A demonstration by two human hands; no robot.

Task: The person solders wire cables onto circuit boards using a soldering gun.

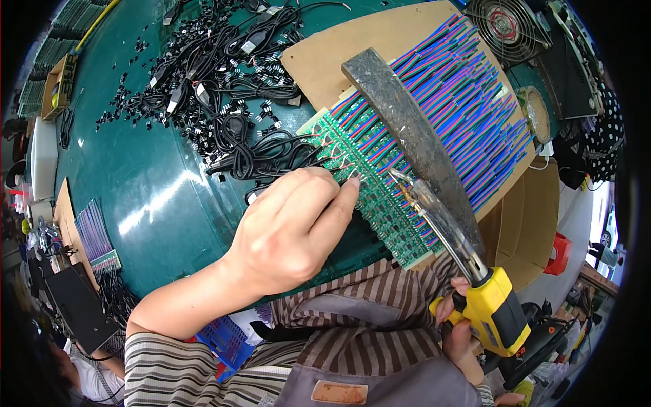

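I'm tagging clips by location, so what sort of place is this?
Probably an electronics assembly workshop: a yellow-and-black soldering gun, a row of green circuit boards and a heap of black cables all suggest it.

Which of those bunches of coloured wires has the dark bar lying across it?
The large bunch at upper right: the dark bar crosses its wires near the green circuit boards. The small bunch at far left has no bar.

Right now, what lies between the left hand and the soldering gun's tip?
In the head view, part of the green circuit-board panel shows between the left hand and the tip of the soldering gun.
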